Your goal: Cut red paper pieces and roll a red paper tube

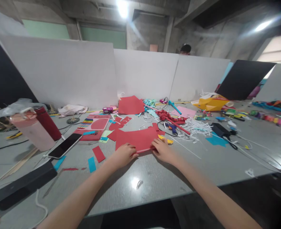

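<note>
Red sheet [137, 138] between left hand [126, 156], right hand [163, 150]

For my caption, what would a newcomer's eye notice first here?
Probably the large red sheet near the middle of the table, with the left hand and right hand at its near edge. Then perhaps the bright yellow object at back right and the pink bottle at left.

Phone [66, 145] (on table [164, 186]) lies left of paper [135, 139]

Left hand [125, 155], right hand [163, 150] on red paper [137, 138]
</note>
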Demonstrator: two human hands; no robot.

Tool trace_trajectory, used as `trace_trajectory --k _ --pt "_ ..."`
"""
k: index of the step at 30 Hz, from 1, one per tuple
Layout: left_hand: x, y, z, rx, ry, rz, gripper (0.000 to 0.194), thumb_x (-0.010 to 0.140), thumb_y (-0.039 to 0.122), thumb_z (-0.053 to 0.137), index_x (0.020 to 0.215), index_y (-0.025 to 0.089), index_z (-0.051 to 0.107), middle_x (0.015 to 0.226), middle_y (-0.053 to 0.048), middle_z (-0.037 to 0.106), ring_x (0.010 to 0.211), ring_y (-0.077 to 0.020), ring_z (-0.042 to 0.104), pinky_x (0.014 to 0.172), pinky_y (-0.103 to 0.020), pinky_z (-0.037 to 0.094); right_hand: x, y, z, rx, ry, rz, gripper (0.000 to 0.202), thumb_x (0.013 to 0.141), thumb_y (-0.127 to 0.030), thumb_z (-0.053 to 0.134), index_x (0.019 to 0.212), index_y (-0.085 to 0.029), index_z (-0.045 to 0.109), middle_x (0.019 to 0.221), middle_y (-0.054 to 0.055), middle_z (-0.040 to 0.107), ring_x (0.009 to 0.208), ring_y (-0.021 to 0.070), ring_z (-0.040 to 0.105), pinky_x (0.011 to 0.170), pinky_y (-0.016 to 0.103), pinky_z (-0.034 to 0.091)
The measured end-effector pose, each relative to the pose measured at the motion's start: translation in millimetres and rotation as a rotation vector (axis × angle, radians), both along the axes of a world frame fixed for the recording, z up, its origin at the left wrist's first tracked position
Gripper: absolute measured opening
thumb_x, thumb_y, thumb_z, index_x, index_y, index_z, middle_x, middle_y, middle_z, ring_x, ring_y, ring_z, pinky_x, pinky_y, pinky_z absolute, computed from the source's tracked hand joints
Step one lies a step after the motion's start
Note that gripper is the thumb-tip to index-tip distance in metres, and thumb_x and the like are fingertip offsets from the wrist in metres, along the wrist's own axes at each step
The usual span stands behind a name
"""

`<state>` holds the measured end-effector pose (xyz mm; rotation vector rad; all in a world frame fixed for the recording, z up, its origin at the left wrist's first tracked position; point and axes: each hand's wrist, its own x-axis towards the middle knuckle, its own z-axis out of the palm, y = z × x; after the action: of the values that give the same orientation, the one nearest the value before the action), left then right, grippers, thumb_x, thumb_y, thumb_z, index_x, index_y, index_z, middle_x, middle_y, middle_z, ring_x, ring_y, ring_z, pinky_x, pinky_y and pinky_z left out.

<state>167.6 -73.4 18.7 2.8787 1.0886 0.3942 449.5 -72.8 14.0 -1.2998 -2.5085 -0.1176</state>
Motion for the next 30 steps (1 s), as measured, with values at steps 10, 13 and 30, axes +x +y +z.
trace_trajectory --k 10,13,30 --pt "2 -5 2.3 -0.05 0.002 0.018 0.022 0.102 0.034 0.06 0.099 0.019 0.076 0.097 -0.011 0.072 0.1 -0.0257 0.067 0.086 -0.033 0.048 -12 -12 4.2 -0.055 0.067 0.151 0.022 0.103 -0.044 0.063 0.1 -0.022 0.061 0.105 0.005 0.069 0.099 0.0232 0.06 0.095 0.041 0.032" --pt "3 -8 6.7 -0.096 -0.03 0.043 0.016 0.099 0.028 0.063 0.095 0.019 0.075 0.096 -0.01 0.072 0.097 -0.0243 0.068 0.083 -0.031 0.047 -12 -10 1.7 -0.08 0.087 0.175 0.018 0.102 -0.038 0.067 0.099 -0.021 0.061 0.104 0.004 0.069 0.097 0.0212 0.06 0.094 0.039 0.032" --pt "2 -10 10.0 -0.217 -0.122 0.054 0.018 0.09 0.011 0.056 0.085 0.019 0.071 0.093 -0.008 0.07 0.091 -0.0215 0.064 0.081 -0.03 0.046 -12 -9 0.2 -0.161 0.139 0.22 0.013 0.107 -0.028 0.059 0.098 -0.021 0.066 0.102 0.003 0.072 0.096 0.019 0.062 0.092 0.038 0.032"
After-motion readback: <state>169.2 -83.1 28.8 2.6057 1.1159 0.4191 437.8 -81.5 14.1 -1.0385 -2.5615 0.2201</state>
